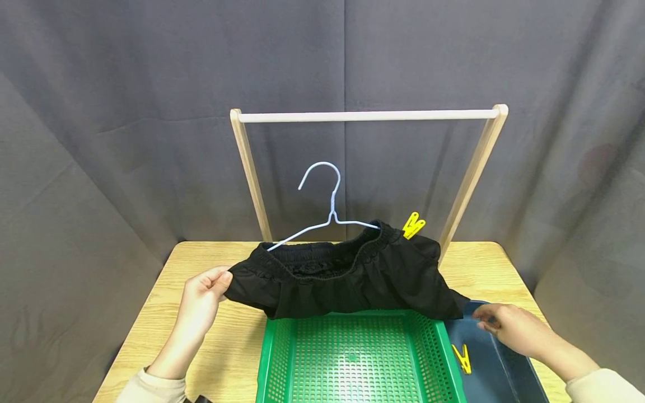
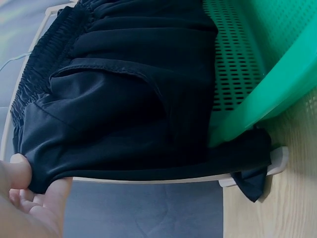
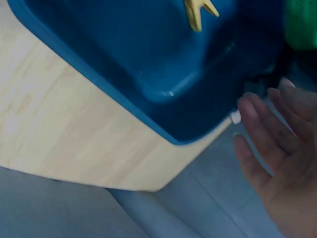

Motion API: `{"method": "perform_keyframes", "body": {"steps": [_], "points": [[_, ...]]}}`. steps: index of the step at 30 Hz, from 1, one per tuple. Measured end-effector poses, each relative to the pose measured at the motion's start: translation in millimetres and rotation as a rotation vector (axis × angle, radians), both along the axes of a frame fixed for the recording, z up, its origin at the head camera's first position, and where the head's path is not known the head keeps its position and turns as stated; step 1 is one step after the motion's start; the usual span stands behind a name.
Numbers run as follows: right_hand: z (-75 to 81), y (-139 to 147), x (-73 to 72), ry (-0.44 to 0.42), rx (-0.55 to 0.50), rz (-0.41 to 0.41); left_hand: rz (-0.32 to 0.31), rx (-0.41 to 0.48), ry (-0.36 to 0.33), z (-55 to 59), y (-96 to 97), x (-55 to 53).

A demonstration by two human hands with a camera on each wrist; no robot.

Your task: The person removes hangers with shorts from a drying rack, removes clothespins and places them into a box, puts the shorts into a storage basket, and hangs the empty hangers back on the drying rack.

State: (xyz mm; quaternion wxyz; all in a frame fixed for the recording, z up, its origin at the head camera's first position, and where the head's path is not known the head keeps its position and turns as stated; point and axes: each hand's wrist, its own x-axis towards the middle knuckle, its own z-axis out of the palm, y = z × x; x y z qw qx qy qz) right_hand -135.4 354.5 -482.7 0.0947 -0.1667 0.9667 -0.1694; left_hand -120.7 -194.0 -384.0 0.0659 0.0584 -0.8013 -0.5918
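Black shorts (image 1: 342, 291) with a gathered elastic waistband hang across the middle of the head view. My left hand (image 1: 204, 294) pinches their left side between thumb and fingers; the left wrist view shows the shorts' fabric (image 2: 114, 124) stretched away from that grip. Inside the waistband sits a pale blue wire hanger (image 1: 332, 208), its hook sticking up. A yellow clothespin (image 1: 413, 225) is clipped at the waistband's right. Over the blue bin (image 1: 496, 364) hovers my right hand (image 1: 519, 330), fingers loosely bent and holding nothing. Another yellow clothespin (image 1: 462, 359) lies in that bin.
A green perforated basket (image 1: 347, 358) stands in front, partly under the shorts, with the blue bin on its right. Behind rises a rack with a white rail (image 1: 368, 116) and wooden posts (image 1: 473, 179). All stands on a wooden table (image 1: 201, 257) before grey curtains (image 1: 151, 112).
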Motion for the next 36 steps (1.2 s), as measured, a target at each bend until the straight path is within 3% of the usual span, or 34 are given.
{"method": "perform_keyframes", "body": {"steps": [8, 11, 14, 23, 30, 36], "points": [[28.4, -3.8, -2.2, 0.468, -0.04, -0.057, -0.011, 0.056, -0.005, -2.2, -3.1, 2.6], [38.9, -13.0, -4.0, 0.648, -0.08, -0.044, 0.001, 0.046, -0.022, -2.2, -4.0, 3.5], [50.7, -25.7, -6.2, 0.76, -0.113, -0.013, 0.013, 0.03, -0.038, -2.3, -4.6, 3.9], [86.4, -61.3, -11.1, 0.833, -0.181, 0.068, 0.021, -0.012, -0.057, -1.3, -3.4, 5.4], [108.0, -84.0, -26.9, 0.842, -0.261, 0.146, 0.026, -0.034, -0.061, -2.2, -3.4, 7.1], [118.6, -95.7, -42.4, 0.826, -0.268, 0.124, 0.027, -0.048, -0.051, -0.9, -2.6, 6.1]]}}
